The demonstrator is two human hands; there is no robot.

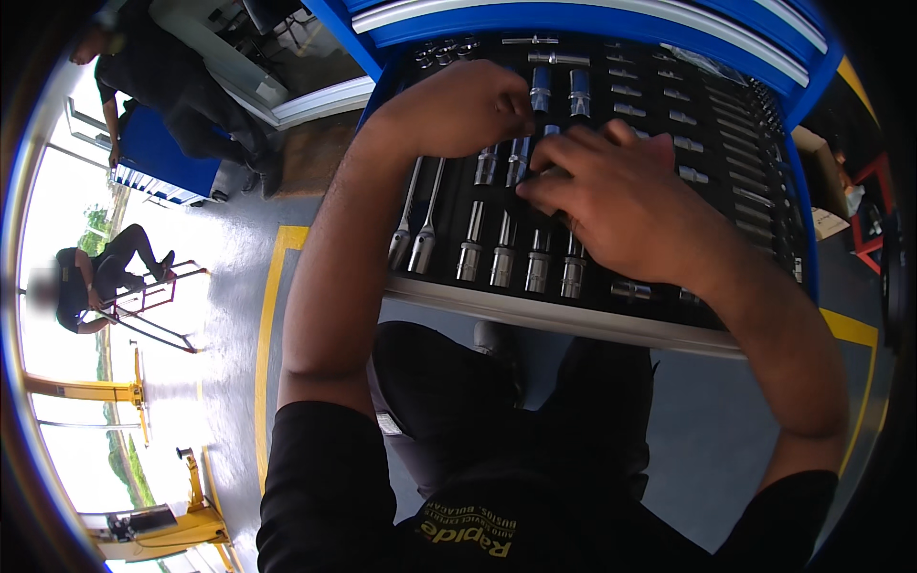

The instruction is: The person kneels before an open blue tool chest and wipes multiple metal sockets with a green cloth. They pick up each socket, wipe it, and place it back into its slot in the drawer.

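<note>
An open tool drawer (564, 315) lies before me, lined with black foam that holds chrome tools in cut-outs. Over its far left part, my left hand (458, 110) is closed, its fingers curled inward; what they hold, if anything, is hidden. My right hand (611, 196) reaches over the middle rows with bent fingers, close to a deep socket (519, 162). A small reddish thing (661, 148) shows at the outer side of that hand, partly covered by it. Two larger sockets (579, 93) stand out beyond the hands. Flex-head wrenches (427, 224) lie at the left.
The blue tool cabinet (592, 24) rises behind the drawer. A cardboard box (823, 177) and a red frame (871, 210) are at the right. At the left, one person (181, 81) stands by a blue cabinet (162, 158); another person (81, 277) sits near a metal frame (158, 306).
</note>
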